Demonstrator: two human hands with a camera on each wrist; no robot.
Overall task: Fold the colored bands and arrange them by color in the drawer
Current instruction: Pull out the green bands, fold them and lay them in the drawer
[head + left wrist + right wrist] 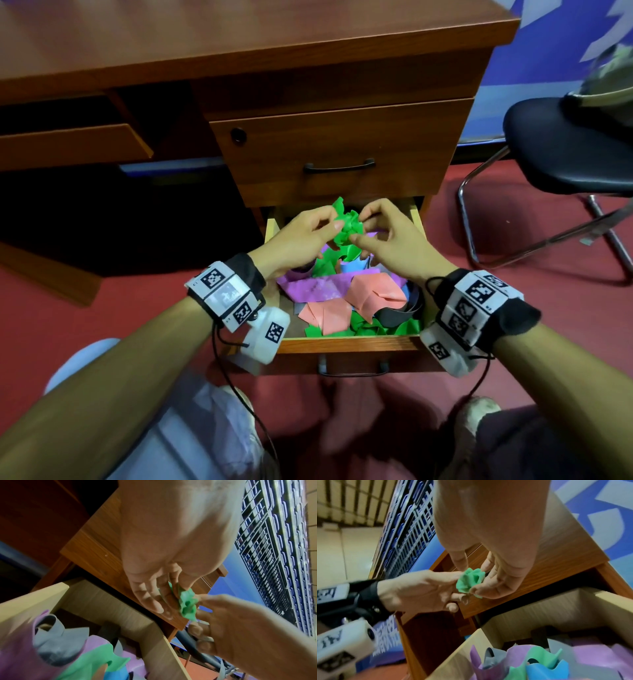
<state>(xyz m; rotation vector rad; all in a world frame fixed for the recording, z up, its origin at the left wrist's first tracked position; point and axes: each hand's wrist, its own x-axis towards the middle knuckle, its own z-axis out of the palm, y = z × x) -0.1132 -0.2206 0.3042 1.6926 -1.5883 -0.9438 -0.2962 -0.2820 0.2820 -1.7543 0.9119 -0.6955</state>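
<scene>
Your left hand (301, 236) and right hand (394, 240) both pinch a crumpled green band (347, 228) between fingertips, held above the back of the open drawer (346, 344); below lie loose purple bands (315, 286), pink bands (375, 291), a grey band (399, 313) and more green bands (370, 329), unsorted.
</scene>
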